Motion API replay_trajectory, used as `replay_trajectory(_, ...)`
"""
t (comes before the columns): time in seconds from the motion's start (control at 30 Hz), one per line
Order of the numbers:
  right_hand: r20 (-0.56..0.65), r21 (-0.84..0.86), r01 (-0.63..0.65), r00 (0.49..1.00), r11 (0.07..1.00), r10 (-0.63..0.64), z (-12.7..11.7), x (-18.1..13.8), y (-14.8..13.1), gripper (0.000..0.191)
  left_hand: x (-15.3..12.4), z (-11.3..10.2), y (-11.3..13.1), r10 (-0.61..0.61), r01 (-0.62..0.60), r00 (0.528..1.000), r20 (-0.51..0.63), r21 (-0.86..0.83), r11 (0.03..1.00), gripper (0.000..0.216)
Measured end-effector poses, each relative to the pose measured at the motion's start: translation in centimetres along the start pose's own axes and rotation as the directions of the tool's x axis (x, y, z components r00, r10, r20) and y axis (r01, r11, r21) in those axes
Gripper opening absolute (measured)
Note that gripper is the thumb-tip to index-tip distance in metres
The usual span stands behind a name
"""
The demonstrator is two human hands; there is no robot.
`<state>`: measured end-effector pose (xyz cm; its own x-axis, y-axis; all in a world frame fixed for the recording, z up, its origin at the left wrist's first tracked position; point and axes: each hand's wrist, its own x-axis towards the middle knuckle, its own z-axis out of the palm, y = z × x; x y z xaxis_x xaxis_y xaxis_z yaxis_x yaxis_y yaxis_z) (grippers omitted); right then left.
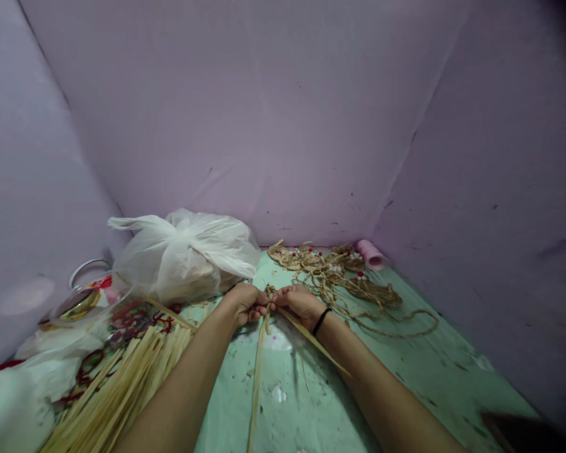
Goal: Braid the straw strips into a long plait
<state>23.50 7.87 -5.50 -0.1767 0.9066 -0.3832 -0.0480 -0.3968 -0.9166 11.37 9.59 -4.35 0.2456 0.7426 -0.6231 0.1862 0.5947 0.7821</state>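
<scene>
Both hands meet over the middle of the green table, their fingertips almost touching. My left hand (249,304) is closed in a pinch on a small knotted piece of dried plant fibre (270,290). From the other side, my right hand (298,303) pinches the same piece. One long flat strip (258,384) hangs from it toward the table's near edge. Another pale strip (318,343) slants down past my right wrist, which wears a black band. The fingers hide most of the knot.
Dried strips (136,377) lie in a bundle at left, beside a white container (9,409). Behind them sits a tied white plastic bag (183,258). Braided fibre pieces with red and white beads (330,261) and a pink thread spool (371,255) lie at back right. Walls enclose the table.
</scene>
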Motion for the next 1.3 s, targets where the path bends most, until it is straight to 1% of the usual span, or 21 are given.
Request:
replay_trajectory(0.07,0.018,-0.010,0.014,1.000,1.000,-0.014,-0.2,0.2,0.1,0.016,0.2,-0.2,-0.2,-0.039,0.039,0.998,0.059,0.003,0.999,0.009)
replay_trajectory(0.1,0.020,-0.031,0.030,0.999,0.999,-0.030,-0.3,0.3,0.3,0.016,0.2,-0.3,-0.2,-0.045,0.044,0.997,0.056,0.021,0.999,0.008)
replay_trajectory(0.17,0.017,-0.092,0.072,0.997,0.993,-0.070,-0.4,0.5,0.5,0.014,0.3,-0.2,-0.4,-0.025,0.025,1.000,0.008,0.072,0.997,0.008)
replay_trajectory(0.27,0.025,-0.146,0.111,0.994,0.983,-0.108,-0.6,0.6,0.7,0.013,0.3,0.0,-0.6,0.046,-0.040,0.998,-0.043,0.142,0.989,0.010)
replay_trajectory(0.33,0.032,-0.149,0.110,0.994,0.983,-0.106,-0.7,0.5,0.7,0.013,0.0,-0.1,-0.5,0.085,-0.080,0.996,-0.022,0.158,0.984,0.009)
replay_trajectory(0.43,0.036,-0.139,0.107,0.994,0.984,-0.103,-0.8,0.5,0.8,0.012,-0.8,-0.6,-0.1,0.092,-0.098,0.995,0.040,0.217,0.971,0.007)
replay_trajectory(0.5,0.028,-0.131,0.108,0.994,0.985,-0.105,-0.9,0.5,0.8,0.012,-1.5,-1.2,0.2,0.066,-0.088,0.995,0.074,0.350,0.933,0.008)
replay_trajectory(0.57,0.013,-0.131,0.101,0.995,0.986,-0.100,-0.8,0.4,0.7,0.012,-2.2,-1.8,0.4,0.038,-0.081,0.994,0.098,0.492,0.867,0.012)
replay_trajectory(0.67,-0.003,-0.147,0.088,0.996,0.985,-0.090,-0.6,0.2,0.5,0.014,-2.6,-2.3,0.4,0.009,-0.087,0.992,0.129,0.616,0.783,0.013)
replay_trajectory(0.73,-0.004,-0.155,0.086,0.996,0.984,-0.088,-0.5,0.1,0.4,0.015,-2.6,-2.5,0.1,0.008,-0.092,0.991,0.133,0.641,0.762,0.012)
replay_trajectory(0.87,0.008,-0.141,0.098,0.995,0.985,-0.098,-0.5,0.2,0.6,0.016,-2.3,-2.5,-0.2,0.016,-0.107,0.989,0.148,0.633,0.767,0.010)
replay_trajectory(1.07,0.004,-0.149,0.093,0.996,0.984,-0.093,-0.5,0.3,0.7,0.015,-2.1,-2.2,-0.3,-0.006,-0.091,0.989,0.147,0.645,0.759,0.008)
replay_trajectory(1.3,0.007,-0.130,0.092,0.996,0.987,-0.092,-0.5,0.1,0.5,0.015,-2.4,-2.3,-0.1,-0.003,-0.110,0.987,0.162,0.684,0.722,0.018)
